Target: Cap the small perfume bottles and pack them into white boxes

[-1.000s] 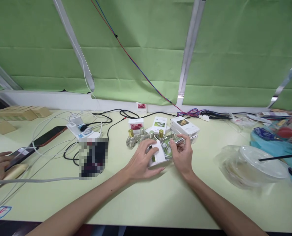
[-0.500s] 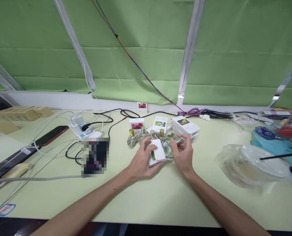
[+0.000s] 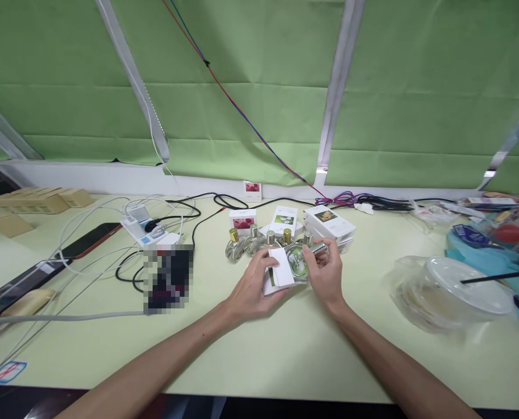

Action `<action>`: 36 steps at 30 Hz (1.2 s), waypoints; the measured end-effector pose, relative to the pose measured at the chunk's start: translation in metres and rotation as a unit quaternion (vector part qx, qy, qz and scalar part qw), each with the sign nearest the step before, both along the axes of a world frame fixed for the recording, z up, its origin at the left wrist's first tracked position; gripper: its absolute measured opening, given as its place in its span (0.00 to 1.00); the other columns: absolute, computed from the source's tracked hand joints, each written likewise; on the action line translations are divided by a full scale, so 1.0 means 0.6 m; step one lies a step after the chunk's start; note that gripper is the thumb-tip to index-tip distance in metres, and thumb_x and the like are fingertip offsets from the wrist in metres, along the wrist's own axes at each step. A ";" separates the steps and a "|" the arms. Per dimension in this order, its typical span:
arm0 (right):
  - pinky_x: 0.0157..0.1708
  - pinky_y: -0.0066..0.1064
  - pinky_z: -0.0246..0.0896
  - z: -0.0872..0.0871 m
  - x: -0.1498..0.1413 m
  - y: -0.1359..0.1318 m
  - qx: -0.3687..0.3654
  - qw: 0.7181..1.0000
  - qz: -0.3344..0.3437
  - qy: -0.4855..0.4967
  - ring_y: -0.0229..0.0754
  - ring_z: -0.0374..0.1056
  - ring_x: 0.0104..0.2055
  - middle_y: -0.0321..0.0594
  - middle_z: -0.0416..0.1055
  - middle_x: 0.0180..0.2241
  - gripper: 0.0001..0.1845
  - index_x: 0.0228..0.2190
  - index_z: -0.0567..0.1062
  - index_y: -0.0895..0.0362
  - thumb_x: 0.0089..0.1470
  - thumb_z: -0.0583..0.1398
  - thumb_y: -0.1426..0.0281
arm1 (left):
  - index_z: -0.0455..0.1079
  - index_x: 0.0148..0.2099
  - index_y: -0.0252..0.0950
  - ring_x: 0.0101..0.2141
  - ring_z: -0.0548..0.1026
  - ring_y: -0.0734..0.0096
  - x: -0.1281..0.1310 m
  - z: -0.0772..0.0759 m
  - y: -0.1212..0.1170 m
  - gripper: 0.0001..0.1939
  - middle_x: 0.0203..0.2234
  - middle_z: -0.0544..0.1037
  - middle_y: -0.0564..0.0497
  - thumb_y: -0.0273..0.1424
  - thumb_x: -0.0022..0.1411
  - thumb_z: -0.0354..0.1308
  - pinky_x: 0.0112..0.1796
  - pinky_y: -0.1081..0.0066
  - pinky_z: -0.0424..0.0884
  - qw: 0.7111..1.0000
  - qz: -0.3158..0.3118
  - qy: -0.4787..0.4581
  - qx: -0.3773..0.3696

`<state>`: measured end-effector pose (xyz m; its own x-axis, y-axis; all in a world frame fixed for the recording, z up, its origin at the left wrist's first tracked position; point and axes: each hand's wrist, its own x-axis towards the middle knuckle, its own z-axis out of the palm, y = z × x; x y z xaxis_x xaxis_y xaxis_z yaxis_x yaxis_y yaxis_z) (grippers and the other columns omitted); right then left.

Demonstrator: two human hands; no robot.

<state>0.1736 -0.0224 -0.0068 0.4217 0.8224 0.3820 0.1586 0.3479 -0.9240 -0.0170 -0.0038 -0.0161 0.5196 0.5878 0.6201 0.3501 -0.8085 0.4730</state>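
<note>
My left hand [image 3: 251, 287] grips a small white carton [image 3: 280, 272] with an open flap, holding it just above the pale green table [image 3: 259, 355]. My right hand [image 3: 327, 274] holds a round glass perfume bottle [image 3: 298, 260] with a green label and a silver cap, lying sideways at the carton's mouth. Just behind my hands stand several small perfume bottles with gold and silver caps [image 3: 250, 241]. Behind them sit white cartons with flower pictures [image 3: 329, 222].
Left of my hands lie a blurred dark object [image 3: 168, 278], a white power strip [image 3: 148, 231] with tangled cables, and two phones [image 3: 88, 240]. A clear lidded plastic container [image 3: 454, 291] sits at the right, with blue packaging [image 3: 490, 250] beyond. Brown boxes [image 3: 36, 201] stand far left.
My left hand has shifted its grip on the carton and raised the flap. The bottle stays at the carton's mouth. Another person's hand at the far left has drawn back out of view.
</note>
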 end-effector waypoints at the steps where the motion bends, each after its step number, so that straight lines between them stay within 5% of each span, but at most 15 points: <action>1: 0.19 0.25 0.54 0.000 0.000 0.000 -0.001 1.000 0.001 0.001 0.35 0.59 0.19 0.27 0.64 0.19 0.17 0.40 0.66 0.54 0.56 0.64 0.58 | 0.56 0.55 0.42 0.55 0.71 0.52 0.000 -0.001 0.000 0.29 0.58 0.64 0.37 0.32 0.57 0.68 0.49 0.56 0.73 1.000 0.002 -0.007 -0.002; 36: 0.21 0.27 0.58 0.006 -0.001 0.003 -0.017 0.999 0.031 -0.038 0.36 0.60 0.21 0.27 0.64 0.20 0.16 0.36 0.66 0.53 0.55 0.64 0.58 | 0.59 0.53 0.41 0.53 0.72 0.52 0.005 -0.006 -0.002 0.29 0.56 0.66 0.38 0.32 0.55 0.70 0.46 0.58 0.74 0.998 0.038 -0.032 -0.033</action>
